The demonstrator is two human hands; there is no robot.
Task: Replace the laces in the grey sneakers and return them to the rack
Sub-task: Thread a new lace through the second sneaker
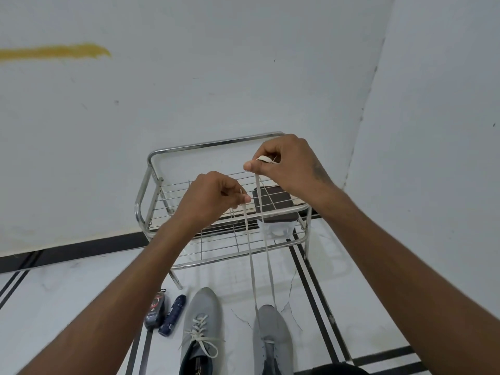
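Roughly halfway, judging by the shoes: the metal rack (189,207) stands at twelve o'clock against the wall, its wire shelves holding only a dark box (273,203) and a clear packet (276,231) on the right side, no shoe. On the floor at six o'clock, the left grey sneaker (198,328) is laced and tied; the right grey sneaker (272,339) beside it is threaded only at its lowest eyelets. Both hands are raised and apart, the left hand (208,196) pinching one end of the pale lace (253,269), the right hand (284,163) pinching the other. Two small bottles (165,313) lie at seven o'clock.
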